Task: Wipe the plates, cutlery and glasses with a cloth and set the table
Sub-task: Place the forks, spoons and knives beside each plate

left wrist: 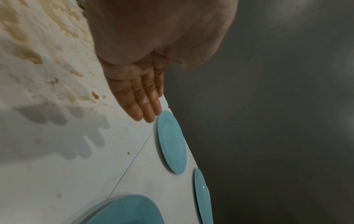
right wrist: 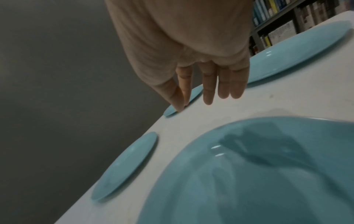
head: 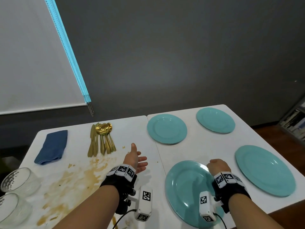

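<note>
Both grips empty, fingers straight: left hand [head: 135, 158], right hand [head: 217, 166] over plate [head: 186, 192].

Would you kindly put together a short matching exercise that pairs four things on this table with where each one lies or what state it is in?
Things:
1. blue cloth
2. gold cutlery
3. glasses
4. left hand

Descriptions:
A. bundled together, right of the cloth
B. open, fingers straight, holding nothing
C. folded, near the far left corner
D. at the near left edge, beside the brown stain

Pairs: 1-C, 2-A, 3-D, 4-B
</note>
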Demonstrator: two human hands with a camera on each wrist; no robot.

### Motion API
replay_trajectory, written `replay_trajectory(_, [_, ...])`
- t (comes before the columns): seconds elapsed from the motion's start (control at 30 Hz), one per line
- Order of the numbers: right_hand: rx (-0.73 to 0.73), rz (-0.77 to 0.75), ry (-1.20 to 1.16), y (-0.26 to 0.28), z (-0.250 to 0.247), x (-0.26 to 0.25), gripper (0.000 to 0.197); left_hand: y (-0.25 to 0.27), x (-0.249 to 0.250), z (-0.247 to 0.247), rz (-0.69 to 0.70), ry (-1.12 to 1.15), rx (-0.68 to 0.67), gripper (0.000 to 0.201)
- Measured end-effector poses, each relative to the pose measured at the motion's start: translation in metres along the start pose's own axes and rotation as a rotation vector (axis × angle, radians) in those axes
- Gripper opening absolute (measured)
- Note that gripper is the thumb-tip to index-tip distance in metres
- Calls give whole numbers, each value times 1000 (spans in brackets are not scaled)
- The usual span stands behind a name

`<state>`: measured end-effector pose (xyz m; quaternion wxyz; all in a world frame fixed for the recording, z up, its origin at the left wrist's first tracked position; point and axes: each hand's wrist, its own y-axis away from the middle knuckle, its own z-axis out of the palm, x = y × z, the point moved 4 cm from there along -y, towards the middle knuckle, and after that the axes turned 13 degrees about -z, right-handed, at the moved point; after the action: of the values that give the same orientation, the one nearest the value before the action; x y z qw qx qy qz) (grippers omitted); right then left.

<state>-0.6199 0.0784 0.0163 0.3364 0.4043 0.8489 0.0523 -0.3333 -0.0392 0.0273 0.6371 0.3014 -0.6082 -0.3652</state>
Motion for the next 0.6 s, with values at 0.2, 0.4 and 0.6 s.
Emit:
replay_trajectory(0.2, [-76,-156,1,-2,7,-65,36,0,18,-23,17,-10,49,57])
replay_trajectory(0.4, [-207,-280,-52,-20,29,-129,25,-20,42,-50,4,-96,186,31])
replay_trajectory(0.6, [-396,-297,-206,-27,69,-183,11,-59,64,-73,41,-366,392,35])
